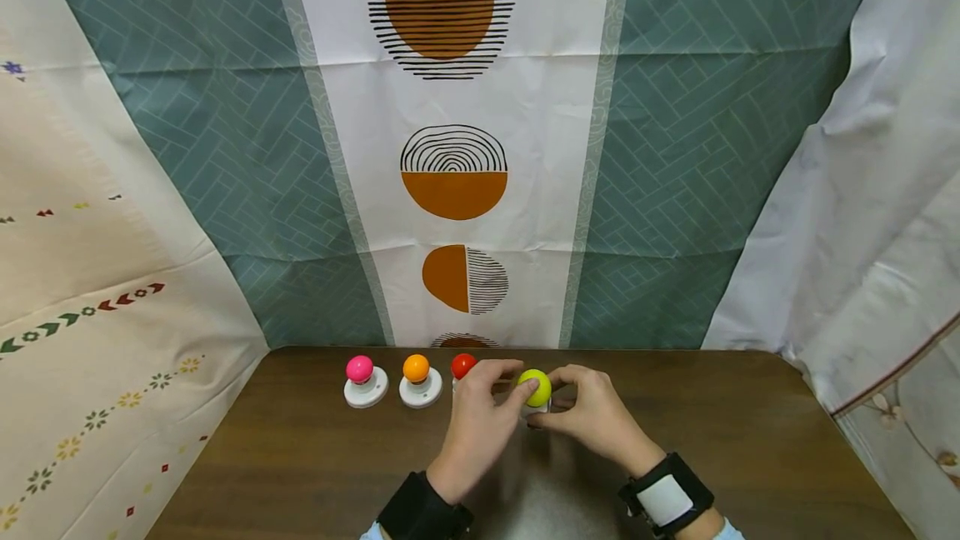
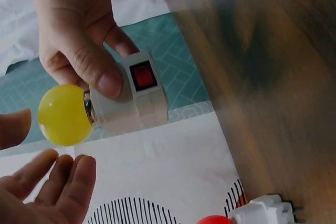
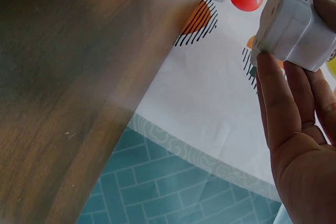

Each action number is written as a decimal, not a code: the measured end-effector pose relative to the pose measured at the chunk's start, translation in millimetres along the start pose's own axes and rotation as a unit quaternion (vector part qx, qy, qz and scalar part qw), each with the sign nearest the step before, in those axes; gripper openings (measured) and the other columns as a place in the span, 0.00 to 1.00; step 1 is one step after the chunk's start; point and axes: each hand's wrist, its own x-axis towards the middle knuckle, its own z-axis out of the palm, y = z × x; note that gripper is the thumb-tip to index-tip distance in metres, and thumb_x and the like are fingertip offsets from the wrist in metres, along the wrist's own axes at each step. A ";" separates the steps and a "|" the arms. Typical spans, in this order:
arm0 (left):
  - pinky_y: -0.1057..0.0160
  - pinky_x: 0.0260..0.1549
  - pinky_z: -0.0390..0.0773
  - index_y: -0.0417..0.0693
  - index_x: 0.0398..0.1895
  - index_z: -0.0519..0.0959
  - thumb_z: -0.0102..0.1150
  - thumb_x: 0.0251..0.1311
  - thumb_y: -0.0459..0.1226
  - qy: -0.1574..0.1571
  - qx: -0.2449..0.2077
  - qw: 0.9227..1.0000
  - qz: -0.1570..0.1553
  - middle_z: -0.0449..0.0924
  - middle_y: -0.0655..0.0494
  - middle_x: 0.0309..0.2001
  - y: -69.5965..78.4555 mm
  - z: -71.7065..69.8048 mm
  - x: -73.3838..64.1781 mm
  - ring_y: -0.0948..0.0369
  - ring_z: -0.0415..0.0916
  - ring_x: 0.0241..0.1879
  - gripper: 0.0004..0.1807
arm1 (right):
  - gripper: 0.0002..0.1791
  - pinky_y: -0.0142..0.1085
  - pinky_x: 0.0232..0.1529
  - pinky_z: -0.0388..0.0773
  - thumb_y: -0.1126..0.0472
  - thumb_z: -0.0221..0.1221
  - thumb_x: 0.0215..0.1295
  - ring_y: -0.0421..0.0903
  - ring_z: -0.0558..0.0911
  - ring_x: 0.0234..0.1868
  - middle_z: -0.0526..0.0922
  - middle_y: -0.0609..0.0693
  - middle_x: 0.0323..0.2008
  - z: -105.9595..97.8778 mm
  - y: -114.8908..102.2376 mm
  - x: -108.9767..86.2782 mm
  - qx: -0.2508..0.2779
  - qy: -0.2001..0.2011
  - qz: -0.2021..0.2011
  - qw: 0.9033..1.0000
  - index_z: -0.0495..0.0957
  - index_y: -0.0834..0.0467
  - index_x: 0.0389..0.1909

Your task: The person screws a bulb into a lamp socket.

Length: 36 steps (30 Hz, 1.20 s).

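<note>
A white plug-in bulb holder (image 2: 113,116) with a red rocker switch (image 2: 143,75) is gripped between the thumb and fingers of my right hand (image 1: 600,415). The holder is raised off the table in the right wrist view. A round yellow bulb (image 2: 64,116) sits at its end, with a metal collar showing between them. Around that bulb, my left hand (image 1: 483,423) has its thumb and loosely bent fingers spread; the left wrist view shows a gap between them and the bulb. How far the bulb is screwed in, I cannot tell.
On the brown table (image 1: 322,473), to the left, a pink bulb (image 1: 359,369) and an orange bulb (image 1: 416,368) stand on white bases. A red bulb (image 1: 463,364) stands beside them, its base mostly behind my left hand. Patterned cloth (image 1: 675,190) hangs behind the table.
</note>
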 end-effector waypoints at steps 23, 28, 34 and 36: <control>0.72 0.41 0.79 0.52 0.46 0.79 0.63 0.56 0.43 -0.046 -0.040 0.998 -0.026 0.78 0.60 0.43 -0.2 3.7 -0.3 0.67 0.78 0.40 0.15 | 0.21 0.29 0.38 0.81 0.50 0.75 0.37 0.41 0.81 0.41 0.80 0.41 0.39 -1.9 0.7 -2.3 -0.002 0.001 0.000 1.000 0.80 0.45 0.35; 0.70 0.43 0.79 0.54 0.50 0.78 0.60 0.60 0.41 -0.079 -0.040 0.996 -0.023 0.78 0.61 0.46 0.7 -2.3 0.7 0.65 0.77 0.43 0.14 | 0.21 0.30 0.38 0.81 0.50 0.75 0.37 0.42 0.81 0.42 0.80 0.41 0.38 -1.5 0.5 -1.2 -0.001 -0.001 -0.008 1.000 0.80 0.45 0.35; 0.69 0.43 0.79 0.59 0.52 0.76 0.56 0.63 0.43 -0.085 -0.032 0.996 -0.022 0.77 0.62 0.50 -0.1 -3.1 0.4 0.65 0.77 0.45 0.14 | 0.21 0.29 0.38 0.81 0.50 0.76 0.36 0.42 0.81 0.42 0.80 0.41 0.38 -1.2 0.3 -1.8 0.000 0.003 -0.005 1.000 0.80 0.45 0.35; 0.69 0.43 0.79 0.59 0.51 0.76 0.56 0.62 0.46 -0.065 -0.031 0.997 -0.032 0.77 0.62 0.49 -0.8 -2.0 -1.1 0.65 0.77 0.44 0.14 | 0.22 0.29 0.38 0.81 0.51 0.76 0.36 0.42 0.81 0.42 0.80 0.41 0.38 -0.5 0.2 -2.1 0.001 0.004 -0.004 1.000 0.80 0.46 0.35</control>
